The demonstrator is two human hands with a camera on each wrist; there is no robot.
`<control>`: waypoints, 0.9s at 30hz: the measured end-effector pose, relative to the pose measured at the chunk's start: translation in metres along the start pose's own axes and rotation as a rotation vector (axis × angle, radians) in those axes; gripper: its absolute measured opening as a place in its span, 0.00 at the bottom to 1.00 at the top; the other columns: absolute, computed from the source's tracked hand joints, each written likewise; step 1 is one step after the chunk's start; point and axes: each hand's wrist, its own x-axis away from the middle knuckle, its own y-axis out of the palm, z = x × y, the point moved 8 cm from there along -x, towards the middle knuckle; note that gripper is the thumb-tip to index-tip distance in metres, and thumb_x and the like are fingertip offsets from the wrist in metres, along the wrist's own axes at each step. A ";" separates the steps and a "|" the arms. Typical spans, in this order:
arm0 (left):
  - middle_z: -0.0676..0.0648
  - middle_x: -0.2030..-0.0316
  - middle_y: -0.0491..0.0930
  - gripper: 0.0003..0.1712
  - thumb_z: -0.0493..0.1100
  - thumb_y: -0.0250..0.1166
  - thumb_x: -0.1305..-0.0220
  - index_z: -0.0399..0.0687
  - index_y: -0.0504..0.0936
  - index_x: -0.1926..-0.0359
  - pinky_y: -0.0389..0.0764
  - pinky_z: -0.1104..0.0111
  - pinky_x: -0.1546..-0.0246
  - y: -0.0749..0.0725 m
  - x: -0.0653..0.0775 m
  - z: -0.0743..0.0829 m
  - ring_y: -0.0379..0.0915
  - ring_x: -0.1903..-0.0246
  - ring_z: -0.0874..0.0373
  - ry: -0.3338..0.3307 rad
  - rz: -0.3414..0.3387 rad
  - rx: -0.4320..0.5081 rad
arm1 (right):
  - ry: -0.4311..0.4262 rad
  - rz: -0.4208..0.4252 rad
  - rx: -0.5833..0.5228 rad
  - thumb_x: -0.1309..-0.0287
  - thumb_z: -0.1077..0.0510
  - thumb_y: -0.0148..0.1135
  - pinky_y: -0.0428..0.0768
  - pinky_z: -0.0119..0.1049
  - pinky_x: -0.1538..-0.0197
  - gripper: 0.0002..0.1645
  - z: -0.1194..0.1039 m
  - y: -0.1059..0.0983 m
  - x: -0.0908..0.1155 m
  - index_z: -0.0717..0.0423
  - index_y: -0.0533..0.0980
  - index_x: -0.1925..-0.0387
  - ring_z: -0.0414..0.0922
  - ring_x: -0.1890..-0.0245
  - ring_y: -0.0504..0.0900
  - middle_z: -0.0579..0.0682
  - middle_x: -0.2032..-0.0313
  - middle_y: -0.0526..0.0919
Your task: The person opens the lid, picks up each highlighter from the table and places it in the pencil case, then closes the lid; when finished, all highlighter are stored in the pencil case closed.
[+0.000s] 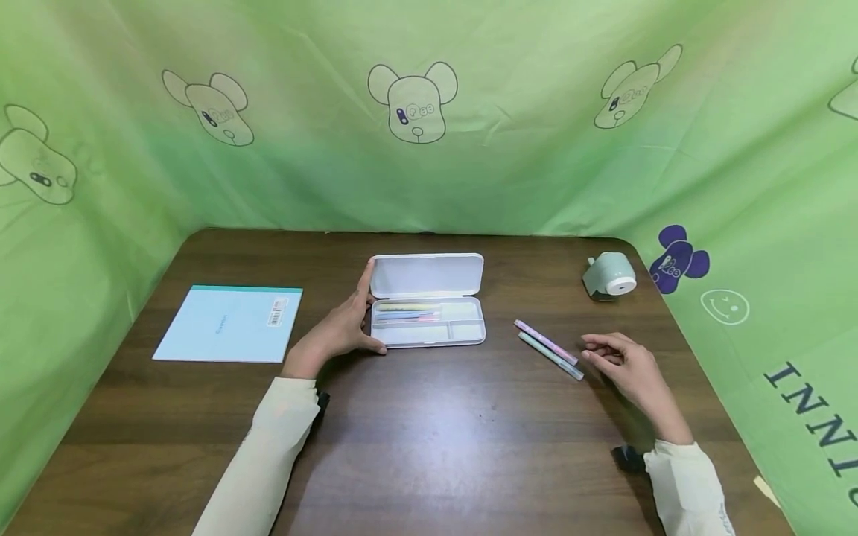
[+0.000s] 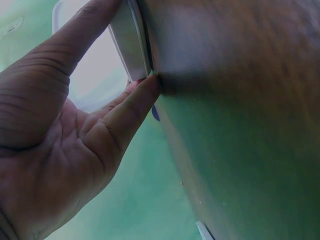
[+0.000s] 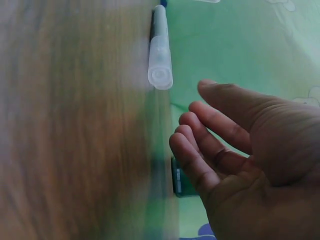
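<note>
A white pencil case (image 1: pixel 429 334) lies with its lid (image 1: pixel 427 275) raised at the middle of the table. Several pens or pencils (image 1: pixel 407 316) lie in its back left part. My left hand (image 1: pixel 343 325) holds the case's left end, thumb at the front corner and fingers toward the back; the left wrist view shows the case end (image 2: pixel 131 47) between them. Right of the case, a pink patterned pen (image 1: pixel 546 342) and a pale green pen (image 1: pixel 550 355) with a clear cap lie side by side. Just beyond their near ends hovers my right hand (image 1: pixel 626 366), fingers loosely bent, touching neither.
A light blue notebook (image 1: pixel 228 324) lies on the left of the brown wooden table (image 1: pixel 429 447). At the back right stands a green pencil sharpener (image 1: pixel 608 274) with a white round front. Green printed cloth (image 1: pixel 429 179) hangs behind and along both sides.
</note>
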 end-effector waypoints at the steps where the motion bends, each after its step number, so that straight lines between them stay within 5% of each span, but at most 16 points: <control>1: 0.28 0.30 0.70 0.92 0.41 0.88 0.46 0.60 0.13 0.16 0.75 0.42 0.36 0.000 0.000 -0.001 0.70 0.31 0.36 -0.002 -0.001 0.004 | -0.001 -0.014 -0.009 0.33 0.70 0.72 0.78 0.17 0.58 0.14 0.001 0.002 0.000 0.71 0.86 0.47 0.23 0.61 0.79 0.63 0.55 0.88; 9: 0.28 0.31 0.71 0.92 0.41 0.88 0.46 0.58 0.14 0.15 0.74 0.41 0.35 -0.002 0.000 0.000 0.71 0.32 0.36 0.006 0.001 0.012 | 0.027 -0.086 -0.005 0.33 0.69 0.73 0.80 0.21 0.61 0.12 0.000 0.013 -0.002 0.67 0.88 0.50 0.25 0.63 0.81 0.63 0.53 0.88; 16: 0.28 0.31 0.71 0.92 0.42 0.88 0.46 0.57 0.15 0.15 0.74 0.41 0.36 -0.002 0.001 0.001 0.71 0.33 0.36 0.007 0.008 0.004 | 0.023 -0.107 0.088 0.36 0.69 0.75 0.78 0.24 0.64 0.09 -0.002 0.017 -0.004 0.65 0.89 0.55 0.27 0.68 0.79 0.51 0.63 0.86; 27: 0.27 0.31 0.71 0.92 0.41 0.88 0.46 0.58 0.14 0.15 0.74 0.41 0.36 -0.001 0.001 0.002 0.71 0.32 0.36 0.011 0.009 0.006 | 0.043 -0.013 0.114 0.35 0.69 0.72 0.76 0.22 0.63 0.06 -0.003 0.013 -0.005 0.64 0.89 0.57 0.28 0.67 0.78 0.55 0.62 0.87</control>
